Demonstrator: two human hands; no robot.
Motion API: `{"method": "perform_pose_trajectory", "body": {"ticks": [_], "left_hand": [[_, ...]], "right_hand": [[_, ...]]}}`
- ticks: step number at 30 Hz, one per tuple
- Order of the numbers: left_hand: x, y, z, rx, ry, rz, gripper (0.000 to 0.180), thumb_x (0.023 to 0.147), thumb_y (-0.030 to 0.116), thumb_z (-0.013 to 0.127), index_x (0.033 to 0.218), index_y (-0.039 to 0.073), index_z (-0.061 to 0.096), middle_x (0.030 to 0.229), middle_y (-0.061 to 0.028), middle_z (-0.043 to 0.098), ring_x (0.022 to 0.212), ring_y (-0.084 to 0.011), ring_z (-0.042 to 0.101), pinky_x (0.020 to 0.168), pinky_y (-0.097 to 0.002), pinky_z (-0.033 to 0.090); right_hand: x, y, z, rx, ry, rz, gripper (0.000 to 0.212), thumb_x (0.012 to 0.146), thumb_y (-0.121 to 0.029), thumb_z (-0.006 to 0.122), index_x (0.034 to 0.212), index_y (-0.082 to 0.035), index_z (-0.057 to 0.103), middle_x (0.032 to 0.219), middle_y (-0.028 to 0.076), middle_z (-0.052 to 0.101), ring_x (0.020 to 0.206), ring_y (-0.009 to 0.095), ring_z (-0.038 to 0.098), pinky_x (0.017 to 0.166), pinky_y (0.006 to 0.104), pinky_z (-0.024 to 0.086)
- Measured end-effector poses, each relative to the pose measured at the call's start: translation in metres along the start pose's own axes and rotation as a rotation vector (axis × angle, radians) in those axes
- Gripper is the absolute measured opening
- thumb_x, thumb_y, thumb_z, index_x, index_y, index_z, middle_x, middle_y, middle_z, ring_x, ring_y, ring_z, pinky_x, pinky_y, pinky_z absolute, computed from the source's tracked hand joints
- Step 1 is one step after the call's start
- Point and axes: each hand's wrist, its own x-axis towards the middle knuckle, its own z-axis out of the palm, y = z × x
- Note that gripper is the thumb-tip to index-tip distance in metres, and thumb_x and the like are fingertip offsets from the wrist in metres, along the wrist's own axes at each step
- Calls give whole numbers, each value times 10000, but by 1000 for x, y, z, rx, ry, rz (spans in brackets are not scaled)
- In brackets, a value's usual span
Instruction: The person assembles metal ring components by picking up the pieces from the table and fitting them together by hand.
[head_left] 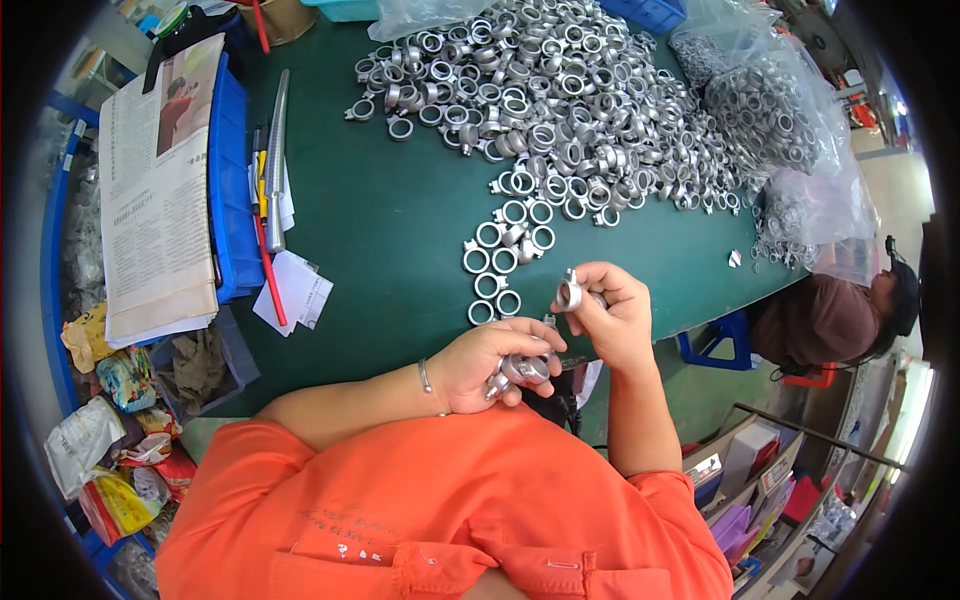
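Several grey metal rings (527, 370), each with a small stub on its rim, are gathered in my left hand (475, 362), its fingers curled round them near the table's front edge. Between thumb and fingers of my right hand (618, 315), one more such metal ring (569, 294) is pinched, a little above and right of the left hand. Part of another ring shows behind the right thumb. Just beyond my left hand, loose rings (485, 260) lie flat in a short double row on the green table (380, 240). That row runs back to a big heap of rings (560, 100).
Clear plastic bags (770, 110) of rings stand at the right back. To the left, newspapers (150, 200) lie on a blue bin (235, 180), beside a tapered metal rod (277, 170), pens and white paper slips (292, 290). Another person (830, 320) sits beyond the table's right edge.
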Motion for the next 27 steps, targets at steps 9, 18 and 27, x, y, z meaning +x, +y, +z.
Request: {"method": "perform_pose_trajectory", "body": {"ticks": [9, 18, 27], "left_hand": [[5, -1, -4, -83, -75, -18, 360, 918, 394, 349, 1002, 91, 523, 845, -67, 599, 691, -185, 640, 367, -219, 421], [2, 0, 2, 12, -29, -5, 243, 896, 245, 421, 959, 38, 531, 864, -116, 587, 714, -208, 620, 383, -220, 414], [0, 1, 2, 2, 14, 29, 277, 905, 279, 406, 948, 37, 536, 851, -119, 586, 695, -203, 623, 382, -215, 409]], "right_hand": [[3, -21, 6, -157, -372, -755, 177, 693, 134, 523, 769, -4, 605, 804, 134, 610, 707, 199, 597, 596, 269, 487], [33, 12, 20, -707, 204, -247, 201, 726, -120, 685, 828, 29, 597, 648, 86, 574, 546, 120, 522, 515, 276, 434], [13, -6, 1, 146, 3, 183, 162, 858, -46, 474, 929, 22, 602, 660, 38, 585, 453, 35, 430, 380, 166, 291]]}}
